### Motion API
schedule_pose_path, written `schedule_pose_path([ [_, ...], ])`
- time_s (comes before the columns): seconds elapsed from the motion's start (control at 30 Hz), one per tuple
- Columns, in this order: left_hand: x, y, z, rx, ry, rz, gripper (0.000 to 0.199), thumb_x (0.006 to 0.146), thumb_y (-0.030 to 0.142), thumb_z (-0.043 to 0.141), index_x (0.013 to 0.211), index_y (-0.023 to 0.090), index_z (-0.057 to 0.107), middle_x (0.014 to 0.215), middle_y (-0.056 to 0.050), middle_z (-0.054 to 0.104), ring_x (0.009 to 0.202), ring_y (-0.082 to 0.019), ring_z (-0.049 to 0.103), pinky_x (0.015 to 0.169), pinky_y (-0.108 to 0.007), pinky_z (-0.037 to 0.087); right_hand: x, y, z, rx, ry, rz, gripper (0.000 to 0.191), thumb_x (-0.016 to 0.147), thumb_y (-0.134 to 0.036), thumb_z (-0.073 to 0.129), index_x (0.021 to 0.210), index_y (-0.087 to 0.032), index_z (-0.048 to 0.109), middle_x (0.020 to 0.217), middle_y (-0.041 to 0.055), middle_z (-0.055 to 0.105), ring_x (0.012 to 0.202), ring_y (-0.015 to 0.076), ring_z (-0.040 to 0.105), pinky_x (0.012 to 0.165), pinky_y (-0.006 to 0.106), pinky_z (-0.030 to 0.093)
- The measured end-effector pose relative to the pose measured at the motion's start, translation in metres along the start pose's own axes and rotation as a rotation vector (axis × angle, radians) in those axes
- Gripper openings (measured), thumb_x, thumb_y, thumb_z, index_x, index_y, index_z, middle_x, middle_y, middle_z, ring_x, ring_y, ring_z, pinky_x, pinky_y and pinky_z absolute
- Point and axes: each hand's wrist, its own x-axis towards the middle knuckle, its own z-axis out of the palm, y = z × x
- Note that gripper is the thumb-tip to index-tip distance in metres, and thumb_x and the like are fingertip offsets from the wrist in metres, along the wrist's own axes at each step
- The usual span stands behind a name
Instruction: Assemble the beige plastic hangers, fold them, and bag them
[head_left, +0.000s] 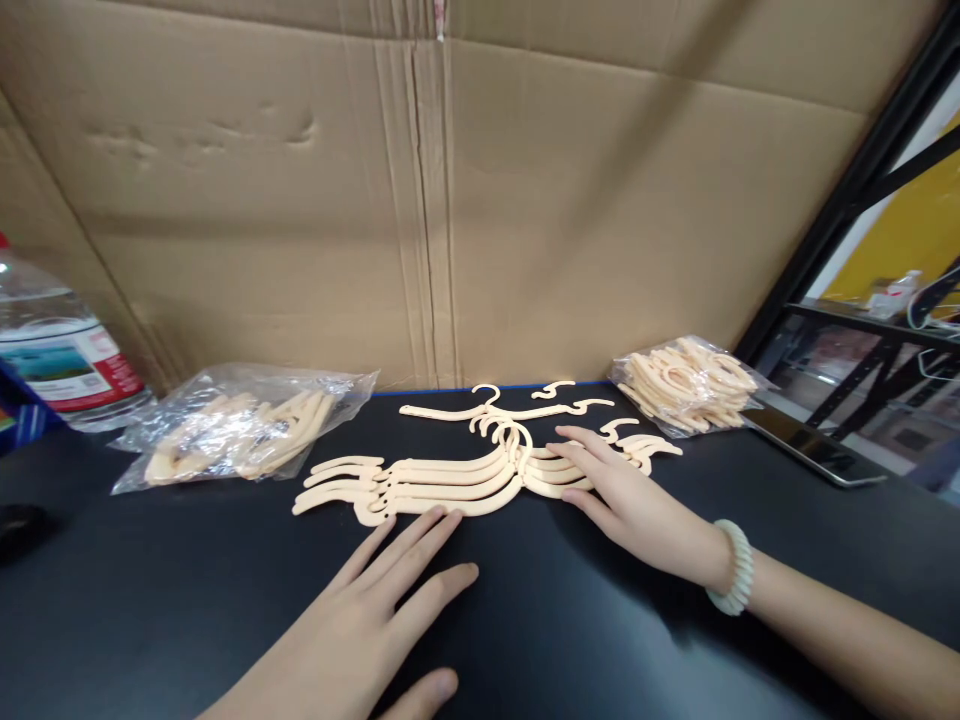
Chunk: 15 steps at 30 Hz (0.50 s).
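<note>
Several cream plastic hangers (pixel 450 492) lie flat and overlapping on the black table (pixel 525 620), their hooks bunched at the middle. My left hand (pixel 375 610) is spread, with its fingertips at the front edge of the nearest hanger's left arm. Over the right arms of the hangers rests my right hand (pixel 619 490), fingers apart, hiding part of them; a pale beaded bracelet (pixel 733 567) is on its wrist. Behind them lie a separate hanger (pixel 450 412) and a small S-shaped piece (pixel 553 389).
Clear bags of cream parts lie at the left (pixel 240 430) and right (pixel 686 385). A phone (pixel 814 445) is beside the right bag. A large bottle (pixel 64 350) stands far left, a dark object (pixel 22 528) in front. Cardboard (pixel 450 200) rises behind; a shelf (pixel 862 318) is right.
</note>
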Motion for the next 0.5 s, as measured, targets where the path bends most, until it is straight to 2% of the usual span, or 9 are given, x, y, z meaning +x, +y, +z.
schedule_pose_path([
  [0.1,0.0,-0.001,0.001,0.11,-0.021,0.014,0.053,0.088,0.037,0.056,0.139,0.035,0.044,0.15,-0.003,0.036,0.132,-0.035,0.042,0.101,-0.055,0.04,0.0,0.003,0.002,0.005,-0.042,-0.003,0.044,0.093,-0.022,0.043,0.136,-0.017,0.043,0.145,0.0146,0.041,0.137,0.0255,0.036,0.112,0.048,0.034],
  [0.23,0.0,-0.004,0.002,0.151,-0.008,0.024,0.054,0.089,0.039,0.054,0.141,0.038,0.04,0.151,-0.001,0.035,0.132,-0.035,0.04,0.1,-0.055,0.042,0.002,0.005,0.001,0.023,-0.064,-0.006,0.045,0.093,-0.027,0.044,0.136,-0.015,0.044,0.144,0.0148,0.042,0.136,0.0253,0.037,0.112,0.047,0.034],
  [0.4,0.0,-0.008,0.005,0.153,-0.029,-0.004,0.053,0.091,0.039,0.052,0.142,0.039,0.038,0.151,0.0,0.035,0.132,-0.034,0.041,0.099,-0.057,0.041,0.009,0.017,0.0,0.083,0.058,-0.042,0.037,0.096,-0.025,0.035,0.127,-0.015,0.053,0.133,0.0137,0.053,0.128,0.023,0.047,0.109,0.044,0.039],
  [0.5,0.0,-0.007,0.003,0.119,-0.03,-0.016,0.05,0.091,0.038,0.051,0.14,0.04,0.042,0.15,0.001,0.038,0.133,-0.033,0.04,0.101,-0.057,0.039,0.014,0.031,-0.001,0.129,0.147,-0.008,0.032,0.095,-0.025,0.037,0.117,-0.016,0.058,0.121,0.013,0.06,0.116,0.0232,0.056,0.101,0.044,0.046],
])
